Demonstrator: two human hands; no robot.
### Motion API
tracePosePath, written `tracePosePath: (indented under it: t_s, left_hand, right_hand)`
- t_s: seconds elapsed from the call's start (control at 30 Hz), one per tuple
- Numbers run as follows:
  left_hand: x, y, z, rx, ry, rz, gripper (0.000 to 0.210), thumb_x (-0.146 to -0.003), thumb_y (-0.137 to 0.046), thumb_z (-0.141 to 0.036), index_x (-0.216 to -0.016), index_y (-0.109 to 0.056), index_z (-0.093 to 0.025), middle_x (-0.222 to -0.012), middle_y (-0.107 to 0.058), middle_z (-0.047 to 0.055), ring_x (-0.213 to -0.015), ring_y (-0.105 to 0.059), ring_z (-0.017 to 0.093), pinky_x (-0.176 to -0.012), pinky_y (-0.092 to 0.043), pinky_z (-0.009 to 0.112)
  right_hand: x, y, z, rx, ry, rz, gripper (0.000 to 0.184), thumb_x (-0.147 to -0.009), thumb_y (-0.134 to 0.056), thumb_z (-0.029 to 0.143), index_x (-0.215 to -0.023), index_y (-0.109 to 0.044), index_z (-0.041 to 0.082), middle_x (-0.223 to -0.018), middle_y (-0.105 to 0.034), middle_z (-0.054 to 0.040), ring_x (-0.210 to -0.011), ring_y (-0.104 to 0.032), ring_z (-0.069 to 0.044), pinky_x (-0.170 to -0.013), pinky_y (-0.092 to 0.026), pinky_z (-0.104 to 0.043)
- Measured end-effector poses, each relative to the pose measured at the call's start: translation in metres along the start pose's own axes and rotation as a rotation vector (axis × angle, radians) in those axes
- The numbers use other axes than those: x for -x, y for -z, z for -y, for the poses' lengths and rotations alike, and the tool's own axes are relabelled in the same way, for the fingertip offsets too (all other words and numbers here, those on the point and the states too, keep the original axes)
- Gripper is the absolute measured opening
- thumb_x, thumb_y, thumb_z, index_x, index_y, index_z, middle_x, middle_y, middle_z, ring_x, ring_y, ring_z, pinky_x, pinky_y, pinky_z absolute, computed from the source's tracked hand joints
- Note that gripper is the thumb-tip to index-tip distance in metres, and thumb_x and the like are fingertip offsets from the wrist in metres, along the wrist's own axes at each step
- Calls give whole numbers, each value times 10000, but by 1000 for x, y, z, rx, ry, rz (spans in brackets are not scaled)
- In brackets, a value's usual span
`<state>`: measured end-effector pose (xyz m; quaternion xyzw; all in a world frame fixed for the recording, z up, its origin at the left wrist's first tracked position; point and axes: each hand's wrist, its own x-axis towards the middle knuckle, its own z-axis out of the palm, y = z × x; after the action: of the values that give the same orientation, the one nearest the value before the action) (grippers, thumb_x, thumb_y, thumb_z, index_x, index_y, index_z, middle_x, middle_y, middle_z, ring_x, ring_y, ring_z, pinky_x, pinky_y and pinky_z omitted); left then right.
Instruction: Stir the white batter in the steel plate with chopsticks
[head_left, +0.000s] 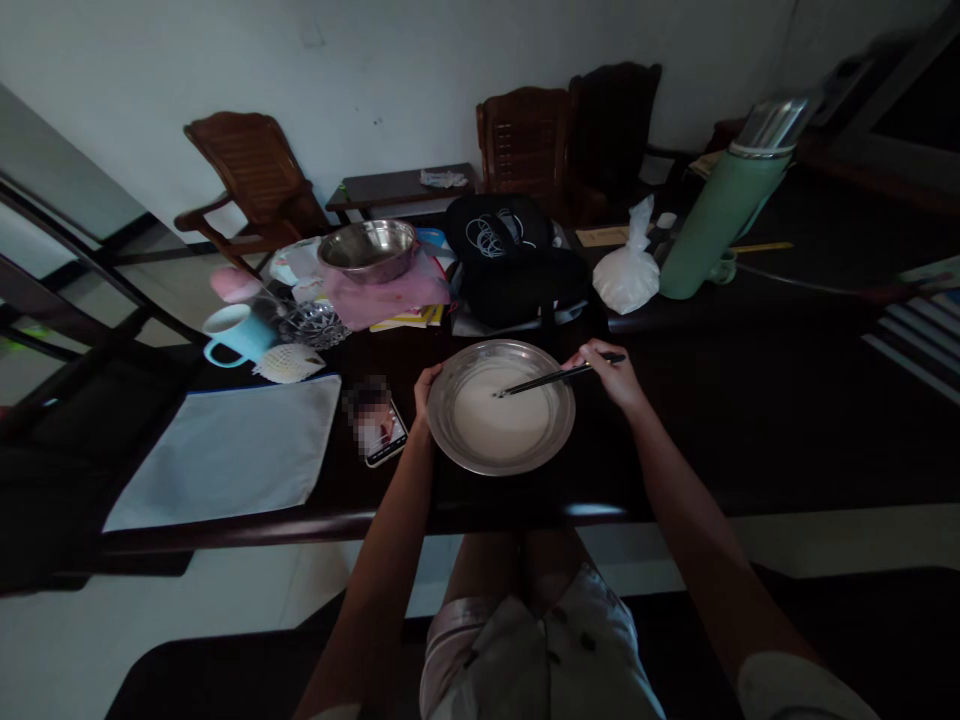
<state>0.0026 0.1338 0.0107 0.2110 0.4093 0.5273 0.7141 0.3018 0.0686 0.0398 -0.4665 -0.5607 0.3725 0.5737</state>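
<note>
A wide metal bowl (561,432) stands on the dark table in front of me, holding a pale, milky mixture (501,425). My left hand (426,392) grips the bowl's left rim; most of its fingers are hidden beneath the edge. In my right hand (611,372) is a pair of dark chopsticks (544,379), slanting down to the left with their tips in the mixture. A phone (386,440) with a lit screen lies left of the bowl, near my left forearm.
Left are a grey-white cloth pouch (232,450), a light blue mug (238,338) and a second metal bowl (367,255) on a pink bag. Behind my bowl sits a black bag (517,275). A tied plastic bag of white powder (628,272) and a tall green thermos (720,215) stand back right.
</note>
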Motion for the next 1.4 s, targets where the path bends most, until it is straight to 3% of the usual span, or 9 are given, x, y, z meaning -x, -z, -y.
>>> tracePosePath:
  t_s: [0.1,0.3,0.47,0.67,0.8,0.9,1.07,1.27,1.4]
  left_hand:
    - [1,-2,-1,10,7,-44,142,-719,-581,-242,-715,-705,-174,-614,-696,11,-788,-706,231,-773,-538,325]
    - [2,-3,0,-8,-12,6,147,-687,-635,-295,-734,-705,-176,-617,-693,2,-768,-707,232,-746,-542,313]
    - [9,-5,-1,-70,-12,39,175,-698,-632,-330,-737,-688,-168,-589,-667,-11,-697,-688,201,-702,-534,290]
    - [22,-8,-11,-154,49,-81,163,-747,-625,-312,-785,-685,-165,-611,-675,2,-663,-675,186,-680,-537,294]
    - [32,-4,-11,-170,21,-189,131,-741,-590,-264,-774,-678,-173,-641,-691,10,-762,-699,215,-748,-544,329]
    - [48,5,-5,-345,-183,-238,194,-739,-573,-286,-832,-696,-167,-756,-721,23,-834,-686,215,-805,-519,330]
    - [87,24,10,-852,-511,-315,273,-845,-466,-361,-878,-661,-172,-853,-701,44,-863,-630,202,-836,-472,323]
    - [113,29,22,-1231,-625,-356,302,-931,-349,-349,-927,-604,-188,-875,-691,84,-827,-638,220,-787,-473,348]
    - [118,23,23,-1438,-621,-420,327,-941,-303,-286,-968,-612,-181,-941,-705,132,-957,-651,275,-918,-436,448]
  right_hand:
    - [0,5,-4,-72,2,-45,470,-841,-604,596,-563,-614,218,-572,-692,-21,-591,-679,-192,-657,-525,-331]
    - [2,-5,2,-35,-4,115,406,-806,-656,589,-636,-666,220,-665,-736,-25,-691,-709,-199,-733,-531,-332]
    - [1,2,-2,-60,16,-15,427,-833,-633,574,-598,-640,217,-609,-713,-16,-626,-686,-182,-691,-522,-316]
    - [2,-1,-2,-57,-4,89,408,-833,-641,558,-610,-654,217,-634,-724,-23,-651,-695,-189,-694,-525,-318]
    - [1,-1,0,-37,7,40,385,-842,-642,540,-635,-664,216,-665,-737,-24,-691,-706,-188,-728,-524,-315]
    - [1,2,0,-83,7,1,425,-863,-616,535,-583,-632,215,-589,-705,-15,-595,-674,-175,-664,-512,-307]
    - [3,-2,2,-74,-18,102,415,-844,-631,552,-603,-653,215,-625,-723,-24,-636,-689,-186,-700,-527,-321]
    - [2,2,1,-93,-14,7,435,-842,-631,551,-566,-623,215,-558,-690,-15,-565,-667,-178,-642,-513,-313]
    - [3,-1,1,-94,-13,83,404,-835,-648,541,-595,-647,216,-611,-715,-17,-622,-690,-180,-666,-517,-307]
